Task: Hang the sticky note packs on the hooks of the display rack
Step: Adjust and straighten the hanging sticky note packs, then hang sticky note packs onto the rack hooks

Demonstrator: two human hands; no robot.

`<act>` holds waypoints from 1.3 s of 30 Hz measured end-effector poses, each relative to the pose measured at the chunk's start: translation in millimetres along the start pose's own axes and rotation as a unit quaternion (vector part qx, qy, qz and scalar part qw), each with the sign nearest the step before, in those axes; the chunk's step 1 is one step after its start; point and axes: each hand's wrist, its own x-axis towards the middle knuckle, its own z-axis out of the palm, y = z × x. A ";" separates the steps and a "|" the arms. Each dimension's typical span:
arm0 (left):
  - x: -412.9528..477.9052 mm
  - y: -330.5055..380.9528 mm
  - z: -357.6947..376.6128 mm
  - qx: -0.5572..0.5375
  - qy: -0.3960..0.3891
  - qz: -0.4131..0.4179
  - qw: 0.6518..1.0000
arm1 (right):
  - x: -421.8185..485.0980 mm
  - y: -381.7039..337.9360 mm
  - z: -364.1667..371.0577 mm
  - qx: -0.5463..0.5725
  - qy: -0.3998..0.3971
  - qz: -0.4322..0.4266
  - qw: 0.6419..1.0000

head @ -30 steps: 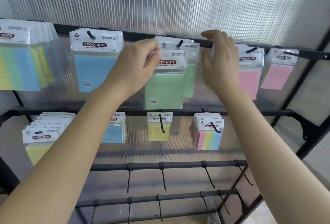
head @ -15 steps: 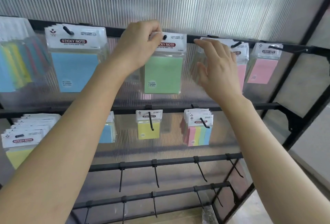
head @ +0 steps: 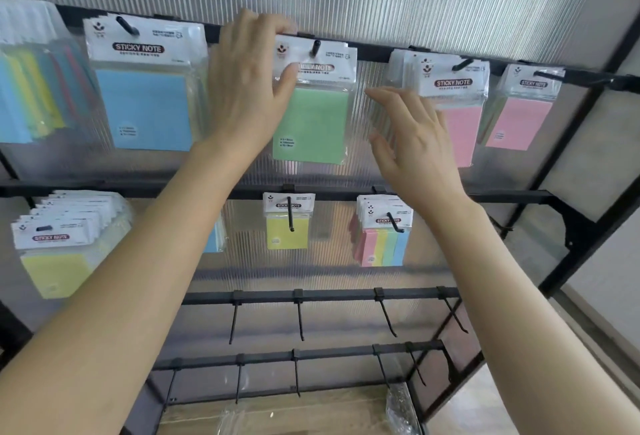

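A green sticky note pack (head: 313,123) hangs on a black hook (head: 315,48) of the rack's top rail (head: 374,53), with more green packs behind it. My left hand (head: 249,84) is at the pack's upper left corner. Its thumb lies on the white header and its fingers stretch up to the rail. My right hand (head: 415,140) hovers just right of the pack with its fingers spread, holding nothing, in front of the pink packs (head: 457,105).
Blue packs (head: 145,98) and striped packs (head: 31,95) hang to the left, and another pink pack (head: 519,112) to the far right. The middle rail holds yellow packs (head: 287,226), (head: 55,254) and multicolour packs (head: 384,237). The lower rails carry bare hooks (head: 299,320). A black frame post (head: 588,143) runs along the right.
The green pack went onto the top hook and slid back toward the rail. My left hand's grip on the header loosened. My right hand dropped from the rail to beside the pack.
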 end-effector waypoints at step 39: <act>-350.1 -169.4 -409.3 0.230 -0.276 -0.290 0.887 | -154.7 -484.7 101.4 0.289 -0.228 -0.158 0.916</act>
